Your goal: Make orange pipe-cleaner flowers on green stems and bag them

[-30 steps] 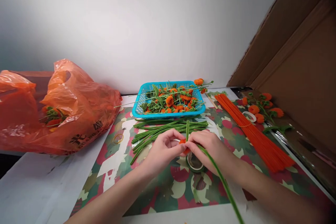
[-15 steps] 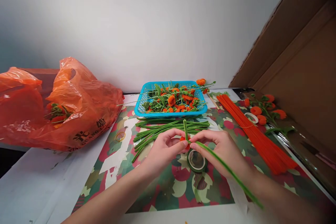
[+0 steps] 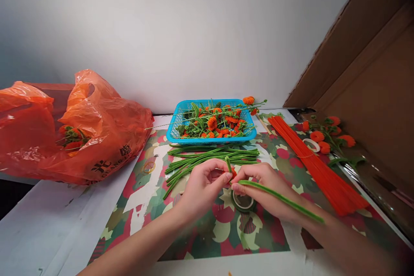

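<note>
My left hand (image 3: 207, 185) is closed in a pinch on a small orange flower (image 3: 233, 172), which is largely hidden by the fingers. From between the hands a short green tip points up. My right hand (image 3: 263, 185) pinches a fuzzy green stem (image 3: 281, 198) beside the flower, and the stem's long end runs down to the right over the wrist. Just under the fingers lies a roll of dark green tape (image 3: 243, 202). Behind my hands, green stems (image 3: 194, 161) are spread in a loose bundle.
A blue basket (image 3: 210, 140) of orange flowers stands at the back. To the left is an orange plastic bag (image 3: 106, 138). Red stems (image 3: 310, 164), a white ring (image 3: 311, 145) and more orange flowers (image 3: 317, 136) lie on the right, near a cardboard panel (image 3: 362, 64).
The green stem's long end has swung upward, and its short tip leans further left. My right hand has turned slightly beside the flower. The whole view has shifted a little.
</note>
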`<state>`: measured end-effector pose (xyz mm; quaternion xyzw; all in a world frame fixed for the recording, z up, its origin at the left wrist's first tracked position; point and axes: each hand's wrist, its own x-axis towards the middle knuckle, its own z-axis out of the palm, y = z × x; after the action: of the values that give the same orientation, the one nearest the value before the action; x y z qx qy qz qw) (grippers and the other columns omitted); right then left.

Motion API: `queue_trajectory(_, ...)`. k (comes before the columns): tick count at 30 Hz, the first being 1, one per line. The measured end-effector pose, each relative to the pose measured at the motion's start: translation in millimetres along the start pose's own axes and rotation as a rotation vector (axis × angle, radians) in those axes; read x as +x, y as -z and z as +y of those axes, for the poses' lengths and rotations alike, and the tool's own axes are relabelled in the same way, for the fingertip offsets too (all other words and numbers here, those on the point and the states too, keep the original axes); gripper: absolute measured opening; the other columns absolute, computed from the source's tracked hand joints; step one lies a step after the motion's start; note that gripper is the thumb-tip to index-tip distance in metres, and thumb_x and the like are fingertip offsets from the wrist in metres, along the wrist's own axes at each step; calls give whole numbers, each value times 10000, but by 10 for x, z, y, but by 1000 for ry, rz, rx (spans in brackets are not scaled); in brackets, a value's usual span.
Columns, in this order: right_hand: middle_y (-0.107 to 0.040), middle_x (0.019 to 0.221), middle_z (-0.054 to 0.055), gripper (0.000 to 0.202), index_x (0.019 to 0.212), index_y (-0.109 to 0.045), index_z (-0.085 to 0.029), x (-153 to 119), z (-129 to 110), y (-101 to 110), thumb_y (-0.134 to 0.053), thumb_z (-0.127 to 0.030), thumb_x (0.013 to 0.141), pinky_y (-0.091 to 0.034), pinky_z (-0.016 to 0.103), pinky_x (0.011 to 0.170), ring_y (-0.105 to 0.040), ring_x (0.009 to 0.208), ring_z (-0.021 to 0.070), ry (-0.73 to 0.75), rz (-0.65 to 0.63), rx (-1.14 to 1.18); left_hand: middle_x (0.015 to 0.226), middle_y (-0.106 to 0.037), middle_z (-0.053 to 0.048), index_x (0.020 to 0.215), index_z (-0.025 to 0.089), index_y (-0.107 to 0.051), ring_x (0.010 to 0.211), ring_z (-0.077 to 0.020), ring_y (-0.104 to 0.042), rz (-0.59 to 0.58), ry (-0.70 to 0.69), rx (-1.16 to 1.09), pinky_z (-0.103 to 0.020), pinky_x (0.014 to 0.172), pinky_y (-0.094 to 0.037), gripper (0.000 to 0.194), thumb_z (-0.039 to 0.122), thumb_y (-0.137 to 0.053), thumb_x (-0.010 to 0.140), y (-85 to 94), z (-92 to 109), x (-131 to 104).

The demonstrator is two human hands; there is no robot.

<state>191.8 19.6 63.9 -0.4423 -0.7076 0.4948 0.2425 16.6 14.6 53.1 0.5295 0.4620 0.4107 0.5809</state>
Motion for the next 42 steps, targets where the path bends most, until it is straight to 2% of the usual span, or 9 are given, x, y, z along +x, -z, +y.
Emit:
queue_trajectory(7,-563,648,-21,239,646,-606,-193,68,53,-31,-614,-352,825,-376,204,551,-498,634,113,21,58,39,753,-573,-14,723,145,-589,609,-92,-495,26,-56,47,-193,537,-408,106,223,-616,790,-21,-44,-5)
queue_trajectory(11,-508,596,-31,265,602,-549,-174,95,108,-83,-664,-348,765,-337,197,477,-426,552,92,-73,49,152,799,-578,-28,721,143,-606,632,-98,-499,5,-53,39,-196,545,-411,104,229,-618,780,-31,-76,-7)
queue_trajectory(16,-525,599,-29,266,599,-546,-156,101,135,-111,-719,-335,694,-375,198,486,-450,534,84,-182,67,301,778,-589,-30,714,135,-639,633,-106,-518,-7,44,-63,-203,553,-419,139,265,-688,722,-41,-79,11)
queue_trajectory(22,-523,592,-31,214,588,-535,-155,87,137,-62,-703,-254,676,-415,211,531,-491,563,98,-170,-2,280,766,-616,-35,696,131,-667,660,-121,-548,-55,88,-95,-213,587,-444,90,220,-675,700,-62,-37,7)
queue_trajectory(26,-514,556,-37,190,563,-538,-159,70,117,-9,-659,-224,693,-356,196,474,-456,524,88,-137,-54,167,698,-575,-11,673,134,-665,618,-105,-524,-101,89,-86,-198,562,-429,54,177,-643,698,-62,1,0)
queue_trajectory(29,-515,525,-38,220,529,-525,-162,65,111,-1,-646,-237,696,-311,191,435,-427,492,82,-107,4,39,778,-589,-37,707,137,-676,694,-135,-559,-136,34,-86,-218,611,-461,67,198,-646,711,-57,8,-9)
queue_trajectory(32,-478,490,-46,219,499,-497,-166,60,103,-32,-603,-183,689,-278,190,426,-402,482,77,-52,56,-65,842,-609,-59,739,143,-683,758,-160,-577,-132,-23,-32,-234,649,-479,101,242,-664,739,-64,-12,-25)
queue_trajectory(37,-495,488,-42,214,524,-504,-177,53,53,-104,-574,-167,726,-300,206,449,-433,479,89,23,175,-169,803,-633,-51,723,141,-666,719,-147,-579,-22,4,-20,-227,632,-486,199,321,-630,801,-75,-30,-28)
queue_trajectory(42,-587,552,-30,127,635,-596,-189,45,30,-152,-617,-120,741,-373,266,608,-518,534,115,263,407,-336,890,-676,-50,817,160,-664,801,-184,-634,89,49,-164,-292,722,-550,195,349,-672,772,-45,11,-24)
